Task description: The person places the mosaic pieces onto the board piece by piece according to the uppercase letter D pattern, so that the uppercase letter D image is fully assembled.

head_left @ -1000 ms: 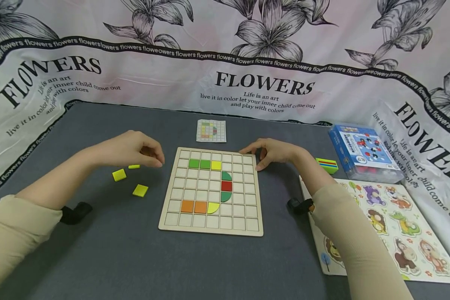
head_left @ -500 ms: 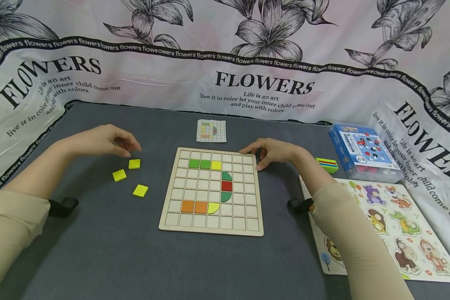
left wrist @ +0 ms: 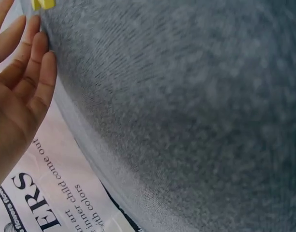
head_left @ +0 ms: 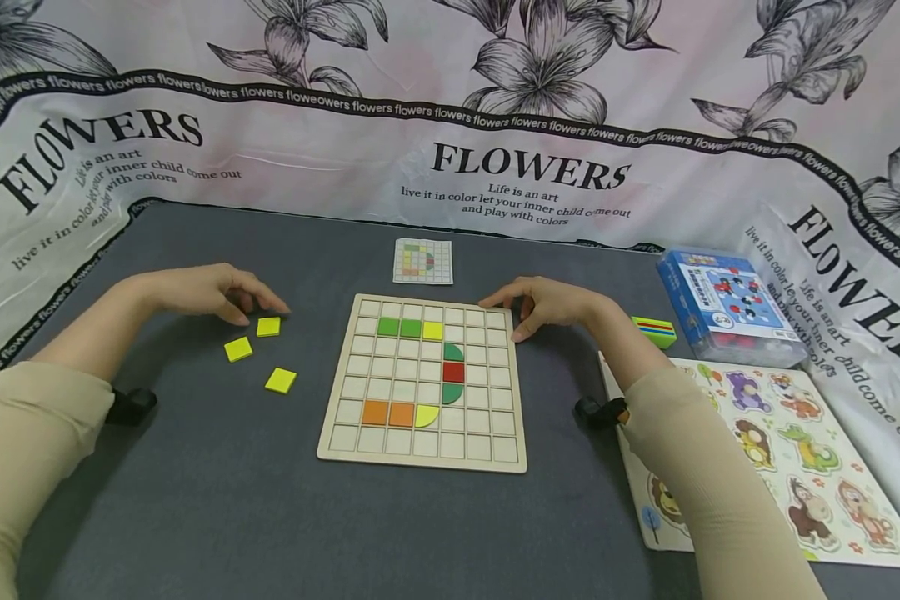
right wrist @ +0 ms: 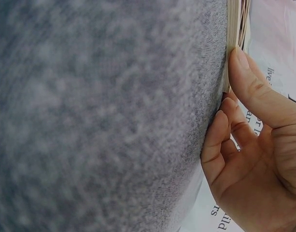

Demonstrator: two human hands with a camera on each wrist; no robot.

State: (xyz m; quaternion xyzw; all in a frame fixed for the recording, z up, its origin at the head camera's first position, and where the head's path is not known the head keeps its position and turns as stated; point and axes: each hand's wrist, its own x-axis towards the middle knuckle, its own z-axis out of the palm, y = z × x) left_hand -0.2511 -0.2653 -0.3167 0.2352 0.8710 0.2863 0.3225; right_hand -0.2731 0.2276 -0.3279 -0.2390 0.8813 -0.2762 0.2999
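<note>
My left hand (head_left: pixel 210 292) hovers over the left side of the table, fingers loosely extended and holding nothing. Just below its fingertips lies a yellow square tile (head_left: pixel 268 327), with a second yellow tile (head_left: pixel 238 349) and a third yellow tile (head_left: pixel 281 381) nearer me. With thumb and index finger my right hand (head_left: pixel 551 302) grips the far right corner of the wooden grid board (head_left: pixel 420 463). On the board sit green squares (head_left: pixel 399 327), a yellow square (head_left: pixel 432 332), dark green quarter-rounds (head_left: pixel 452 393), a red square (head_left: pixel 453 372), orange squares (head_left: pixel 387 413) and a yellow quarter-round (head_left: pixel 426 416).
Behind the board lies a small pattern card (head_left: pixel 422 262) printed with a coloured grid. To the right are a striped block stack (head_left: pixel 654 332), a blue-topped clear box (head_left: pixel 731 300) and an animal puzzle board (head_left: pixel 780 458), partly under my right forearm. A flower-print cloth (head_left: pixel 510 200) hangs behind.
My left hand has moved left, away from the board's side, and come lower beside the yellow tiles, uncovering the farthest one. My right hand and the board stay put.
</note>
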